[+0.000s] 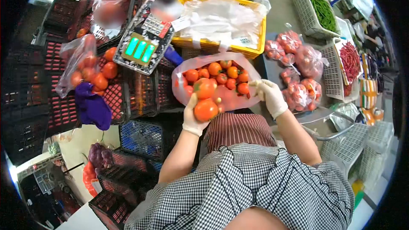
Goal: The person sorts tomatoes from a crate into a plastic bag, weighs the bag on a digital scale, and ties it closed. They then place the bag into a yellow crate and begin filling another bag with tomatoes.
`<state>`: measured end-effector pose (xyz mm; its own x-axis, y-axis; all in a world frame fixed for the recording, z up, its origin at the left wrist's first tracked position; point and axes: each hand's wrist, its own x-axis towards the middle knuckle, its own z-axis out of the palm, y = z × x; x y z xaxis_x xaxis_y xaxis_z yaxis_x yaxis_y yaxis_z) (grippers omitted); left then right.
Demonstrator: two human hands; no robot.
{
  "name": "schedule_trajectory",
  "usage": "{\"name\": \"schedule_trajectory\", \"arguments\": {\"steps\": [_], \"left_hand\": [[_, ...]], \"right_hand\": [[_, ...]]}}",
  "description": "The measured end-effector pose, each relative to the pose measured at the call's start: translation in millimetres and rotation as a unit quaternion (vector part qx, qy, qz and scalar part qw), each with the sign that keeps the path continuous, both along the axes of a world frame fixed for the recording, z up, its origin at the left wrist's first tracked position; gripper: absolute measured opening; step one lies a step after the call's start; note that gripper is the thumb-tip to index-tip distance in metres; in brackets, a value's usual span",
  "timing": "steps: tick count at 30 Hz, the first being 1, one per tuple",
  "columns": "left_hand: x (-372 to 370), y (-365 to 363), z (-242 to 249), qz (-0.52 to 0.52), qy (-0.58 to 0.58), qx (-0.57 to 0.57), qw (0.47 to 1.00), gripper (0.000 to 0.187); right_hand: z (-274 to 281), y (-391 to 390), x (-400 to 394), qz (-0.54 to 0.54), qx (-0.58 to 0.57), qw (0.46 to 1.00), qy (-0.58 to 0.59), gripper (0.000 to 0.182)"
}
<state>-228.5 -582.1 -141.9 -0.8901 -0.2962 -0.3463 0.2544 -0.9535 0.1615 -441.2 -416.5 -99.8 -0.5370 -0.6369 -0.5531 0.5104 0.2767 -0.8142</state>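
Note:
My left hand [192, 117], in a white glove, is closed around two large orange-red tomatoes [206, 110] at the near left side of an open clear plastic bag [238, 102]. Smaller red and orange tomatoes [221, 78] lie inside the bag, some with green stems. On the right, my gloved right hand [271, 97] pinches the bag's rim, holding its mouth wide. A digital scale [145, 34] with a lit green display stands beyond my left hand.
A yellow crate [260, 38] of plastic bags stands ahead. Tied bags of tomatoes [309, 61] sit at right, near crates of green beans [320, 10] and red chillies [349, 61]. At left, a purple cloth [91, 106] and a tomato bag [87, 66] lie on black crates.

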Motion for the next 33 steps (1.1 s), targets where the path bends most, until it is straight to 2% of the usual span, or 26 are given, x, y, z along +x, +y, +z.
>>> {"name": "schedule_trajectory", "arguments": {"steps": [1,2,4,5,7,9,11,13,16,18,20,21,23,24,26,28,29,30,32,33], "left_hand": [[-13,2,-11,-0.020,-0.072,-0.006,0.997,0.057],[-29,4,-20,-0.041,-0.143,-0.010,0.989,0.054],[-60,4,-43,-0.105,-0.202,0.032,0.973,0.050],[-78,11,-57,-0.083,-0.205,0.023,0.975,0.050],[-103,21,-105,-0.054,-0.249,0.048,0.966,0.052],[-118,20,-148,-0.035,-0.274,0.066,0.959,0.052],[-126,15,-214,-0.015,-0.294,0.013,0.956,0.048],[-128,4,-218,-0.010,-0.315,0.014,0.949,0.052],[-126,0,-189,0.012,-0.472,-0.070,0.879,0.058],[-116,-4,-169,0.025,-0.571,-0.125,0.811,0.064],[-98,-11,-174,0.031,-0.619,-0.152,0.770,0.067],[-86,-16,-184,-0.003,-0.598,-0.188,0.779,0.073],[-74,-21,-179,0.015,-0.662,-0.331,0.673,0.086],[-53,-32,-227,0.032,-0.691,-0.366,0.622,0.085],[-55,-32,-86,0.070,-0.638,-0.332,0.691,0.083],[-21,-51,-119,0.073,-0.622,-0.407,0.665,0.085],[-6,-60,-116,0.010,-0.538,-0.342,0.771,0.074],[1,-61,-115,0.015,-0.538,-0.344,0.769,0.074],[8,-56,-91,-0.052,-0.508,-0.245,0.824,0.069],[11,-46,-77,-0.020,-0.477,-0.233,0.847,0.069]], "right_hand": [[-2,4,5,0.004,-0.033,0.999,-0.012,0.028],[-5,9,5,0.021,0.022,0.999,-0.022,0.029],[-3,21,9,-0.026,0.017,0.998,-0.061,0.028],[-6,26,6,-0.027,0.023,0.998,-0.061,0.028],[-17,35,1,-0.045,-0.059,0.996,-0.056,0.028],[-7,33,1,-0.047,-0.038,0.996,-0.059,0.029],[-4,35,1,-0.027,-0.004,0.998,-0.061,0.032],[-3,35,1,-0.016,0.004,0.999,-0.050,0.032],[-3,34,0,0.002,0.011,0.999,-0.035,0.032],[-6,34,0,0.008,-0.016,0.999,-0.048,0.027],[-5,33,1,0.006,-0.016,0.999,-0.052,0.027],[-4,33,1,0.004,-0.018,0.998,-0.052,0.027],[-4,31,2,-0.001,-0.020,0.998,-0.057,0.027],[-4,30,3,-0.006,-0.021,0.998,-0.062,0.027],[-2,28,2,-0.008,-0.028,0.997,-0.074,0.027],[1,20,4,-0.010,-0.038,0.995,-0.086,0.027],[5,16,6,-0.033,-0.046,0.993,-0.099,0.030],[7,10,6,-0.056,-0.056,0.991,-0.109,0.032],[4,7,5,-0.030,-0.088,0.993,-0.066,0.033],[4,4,7,-0.042,-0.071,0.995,-0.053,0.033]]}}
